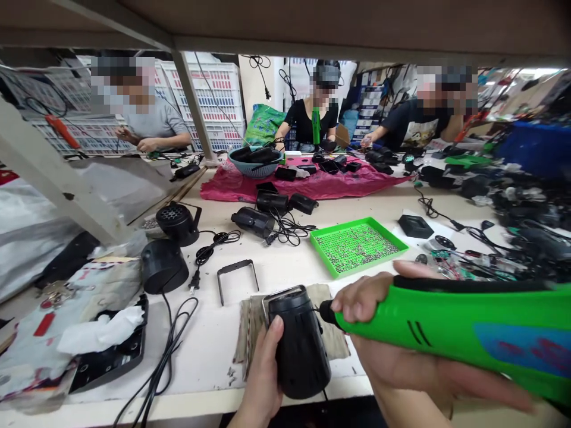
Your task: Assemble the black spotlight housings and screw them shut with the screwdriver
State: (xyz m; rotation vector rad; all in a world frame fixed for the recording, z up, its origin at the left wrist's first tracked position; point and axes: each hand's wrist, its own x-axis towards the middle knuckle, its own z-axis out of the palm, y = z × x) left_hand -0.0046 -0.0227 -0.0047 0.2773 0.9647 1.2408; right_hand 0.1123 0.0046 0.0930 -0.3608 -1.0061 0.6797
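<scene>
My left hand [264, 371] grips a black cylindrical lamp-like housing [301, 351] from its left side, thumb along the body. The housing stands tilted over a folded beige cloth [339, 339], with a metal bracket [288, 292] across its far end. My right hand [379, 321] is wrapped around a green electric screwdriver [437, 324], held sideways. Its bit meets the right side of the housing near the bracket; whether a screw sits there is too small to tell. A loose black U-shaped bracket [238, 267] lies just beyond on the table.
A green tray [325, 252] of small screws stands beyond my right hand. Several black housings [164, 264] with cords lie left and ahead. A blue basket [254, 169] rests on pink plastic [223, 187]. Parts pile up at right. A shelf hangs overhead; three people sit opposite.
</scene>
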